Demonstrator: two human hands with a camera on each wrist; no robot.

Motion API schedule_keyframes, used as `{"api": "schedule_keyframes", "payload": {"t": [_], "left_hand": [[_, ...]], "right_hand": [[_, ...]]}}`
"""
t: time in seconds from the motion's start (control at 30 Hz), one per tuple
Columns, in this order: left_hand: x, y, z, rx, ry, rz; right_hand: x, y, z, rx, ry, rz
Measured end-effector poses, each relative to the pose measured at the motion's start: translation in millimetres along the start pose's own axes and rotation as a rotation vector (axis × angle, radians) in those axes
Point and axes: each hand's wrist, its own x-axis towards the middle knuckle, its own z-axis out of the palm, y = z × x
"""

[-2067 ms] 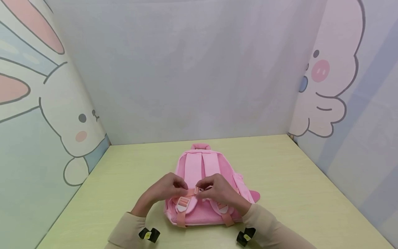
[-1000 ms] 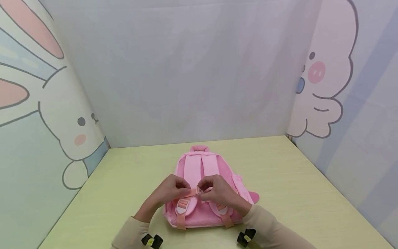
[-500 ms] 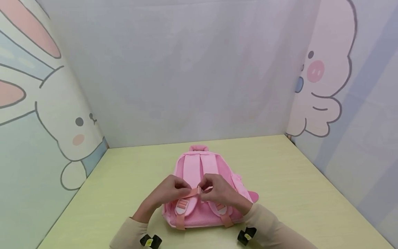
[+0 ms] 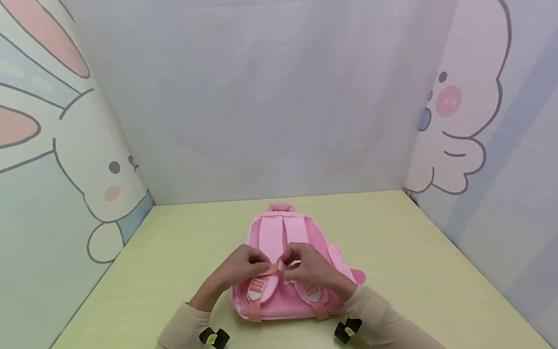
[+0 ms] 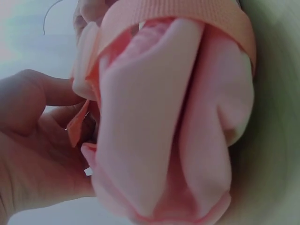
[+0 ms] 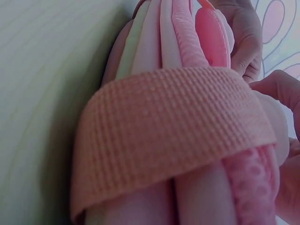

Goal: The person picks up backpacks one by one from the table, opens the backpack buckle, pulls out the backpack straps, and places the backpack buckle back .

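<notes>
A pink backpack lies with its back panel and two shoulder straps facing up. Across its lower middle runs a coral webbing strap with a small pale buckle at its right end. My left hand pinches this strap between thumb and fingers. From the other side, my right hand pinches at the buckle, whose far part is hidden by the fingers. In the right wrist view, a wide coral band wraps round the bag's side. The left wrist view shows the left hand beside the bag's pink side.
The backpack rests on a pale yellow-green table. Pale adjusters sit on the lower shoulder straps, and a darker pink flap sticks out at the right. A grey curtain and walls with cartoon animals close in the table.
My left hand has shifted slightly right along with the webbing, its fingertips closer to the buckle. The right hand stays at the buckle, and the backpack keeps its place.
</notes>
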Motion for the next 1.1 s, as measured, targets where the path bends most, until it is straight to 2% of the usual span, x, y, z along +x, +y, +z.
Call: {"api": "schedule_keyframes", "payload": {"t": [0.2,0.47,0.7,0.9,1.1], "left_hand": [[-1.1,2.2,-0.6,-0.025,-0.004,-0.005],[-0.9,-4.4,3.9,-0.074,-0.026,-0.027],[2.4,-1.6,3.7,-0.054,-0.021,-0.024],[3.6,2.1,5.3,-0.081,-0.043,-0.008],[1.7,0.8,-0.6,-0.049,-0.068,0.001]], "right_hand": [[0.7,-2.3,0.3,0.009,0.006,0.003],[-1.8,1.9,-0.8,-0.010,-0.013,0.019],[1.5,4.5,-0.9,-0.028,-0.008,-0.012],[1.8,5.2,0.2,-0.026,-0.035,-0.019],[1.5,3.9,-0.3,-0.030,-0.017,-0.010]]}}
